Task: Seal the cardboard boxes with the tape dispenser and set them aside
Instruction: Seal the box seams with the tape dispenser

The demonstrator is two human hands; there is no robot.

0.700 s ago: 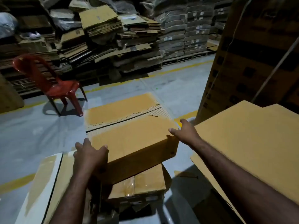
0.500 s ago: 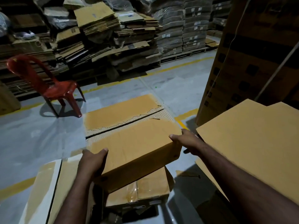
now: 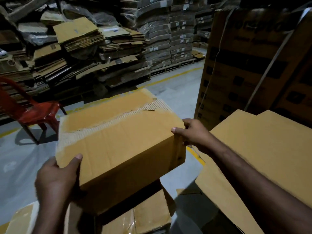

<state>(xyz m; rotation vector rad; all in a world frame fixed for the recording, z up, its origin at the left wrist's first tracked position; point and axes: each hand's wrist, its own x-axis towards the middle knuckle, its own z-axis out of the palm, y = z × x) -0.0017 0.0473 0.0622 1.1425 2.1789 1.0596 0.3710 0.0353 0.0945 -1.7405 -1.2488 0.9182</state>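
Note:
I hold a brown cardboard box [image 3: 121,142] in the air, tilted, in the middle of the view. Its top flaps are closed and their paper skin is torn along the centre seam, baring the corrugation. My left hand [image 3: 57,178] grips the near left corner, thumb on top. My right hand [image 3: 190,134] grips the right end, thumb on the top edge. Under it sits a smaller box [image 3: 150,217] with clear tape across its top. No tape dispenser is in view.
A red plastic chair [image 3: 32,112] stands at the left. Flattened cardboard [image 3: 263,156] lies at my right, another sheet [image 3: 20,220] at the lower left. A tall stack of printed cartons [image 3: 249,65] rises at the right. Piles of flattened boxes [image 3: 94,53] line the back.
The box has come up off the smaller box and nearer to me, tilting. Both hands have shifted from resting on its top to gripping its corners.

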